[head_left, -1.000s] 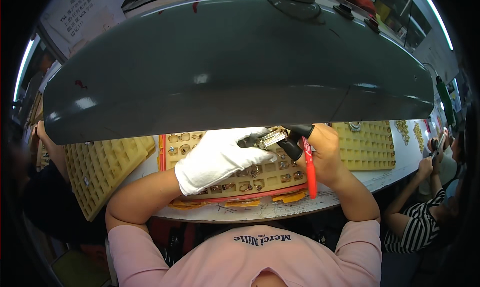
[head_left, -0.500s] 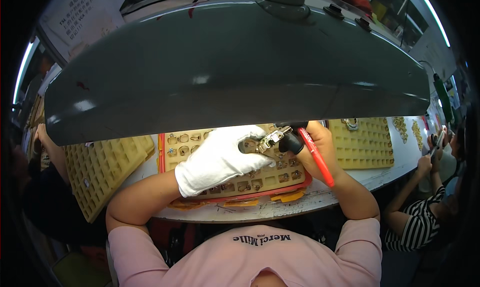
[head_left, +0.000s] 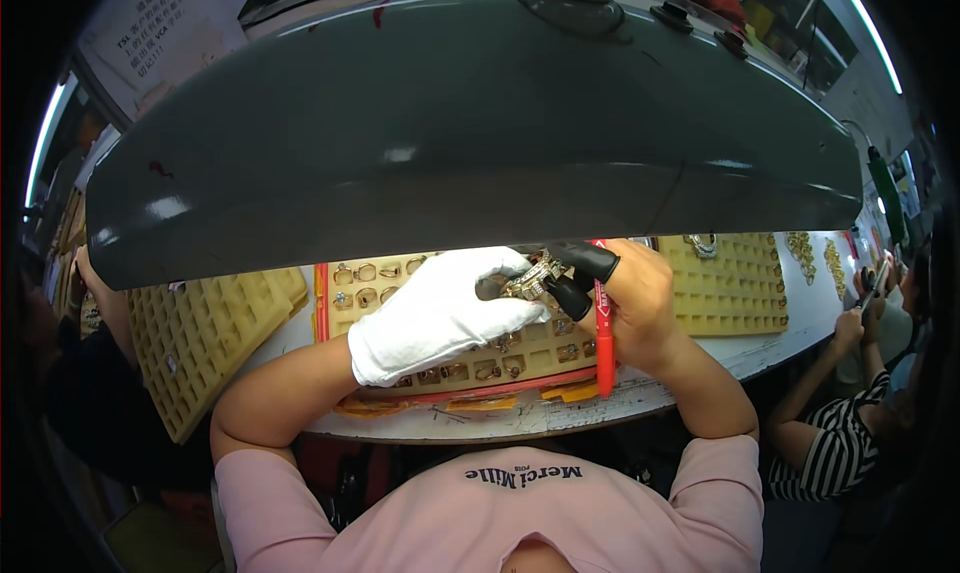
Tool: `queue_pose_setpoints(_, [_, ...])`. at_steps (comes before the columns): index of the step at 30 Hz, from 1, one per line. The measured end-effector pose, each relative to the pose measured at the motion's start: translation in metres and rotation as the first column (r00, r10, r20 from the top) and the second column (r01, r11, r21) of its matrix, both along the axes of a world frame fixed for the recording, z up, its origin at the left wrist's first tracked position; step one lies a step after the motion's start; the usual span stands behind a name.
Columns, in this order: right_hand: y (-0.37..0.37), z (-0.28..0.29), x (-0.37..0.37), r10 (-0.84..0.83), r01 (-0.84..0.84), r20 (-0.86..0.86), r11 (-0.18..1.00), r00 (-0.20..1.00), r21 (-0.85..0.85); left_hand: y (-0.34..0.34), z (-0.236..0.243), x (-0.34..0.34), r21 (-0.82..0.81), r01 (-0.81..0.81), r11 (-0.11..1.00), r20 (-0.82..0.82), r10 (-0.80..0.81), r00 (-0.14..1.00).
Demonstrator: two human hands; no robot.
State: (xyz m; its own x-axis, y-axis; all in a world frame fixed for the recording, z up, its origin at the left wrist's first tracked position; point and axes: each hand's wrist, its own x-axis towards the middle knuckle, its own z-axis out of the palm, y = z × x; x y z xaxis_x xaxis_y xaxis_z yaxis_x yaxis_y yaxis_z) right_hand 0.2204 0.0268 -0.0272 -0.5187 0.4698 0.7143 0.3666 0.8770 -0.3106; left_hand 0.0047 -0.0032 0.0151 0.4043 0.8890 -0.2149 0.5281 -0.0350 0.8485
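Note:
A white glove covers my left hand, whose thumb and fingers close on a shiny metal piece of jewellery that looks set with small stones. Whether it is a ring or a bracelet, I cannot tell. My right hand has black covers on the thumb and a finger, and their tips touch the same piece. A red marker pen is tucked in this hand, pointing down toward me. Both hands are over a red-rimmed tray with rings standing in its slots; the hands hide its middle.
A large grey lamp hood hangs low over the hands. Slotted yellow trays stand at left and right, with gold-coloured pieces farther right. People sit on both sides, one in a striped sleeve.
The red pen has swung from a slant to nearly upright. My right hand has turned, and its covered fingertips have shifted on the jewellery, which is tilted differently. My left hand stays nearly in place.

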Motion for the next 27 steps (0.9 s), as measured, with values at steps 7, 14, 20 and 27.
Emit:
queue_pose_setpoints(7, [0.003,-0.002,0.000,-0.010,0.011,-0.010,0.998,1.000,0.069,0.003,-0.004,0.000,-0.190,0.041,0.981,0.227,0.003,0.974])
queue_pose_setpoints(14, [0.000,0.005,-0.002,-0.016,0.013,-0.047,0.998,0.999,-0.060,0.001,-0.008,0.001,-0.171,0.023,0.985,0.306,0.031,0.952])
queue_pose_setpoints(20, [-0.002,0.003,-0.002,-0.043,0.037,-0.047,0.992,0.998,-0.121,0.001,-0.014,0.000,-0.255,-0.022,0.967,0.336,0.110,0.935])
queue_pose_setpoints(27, [-0.002,0.000,-0.005,-0.043,0.033,-0.068,0.989,0.997,-0.143,0.000,-0.013,-0.002,-0.272,-0.020,0.962,0.352,0.119,0.928])
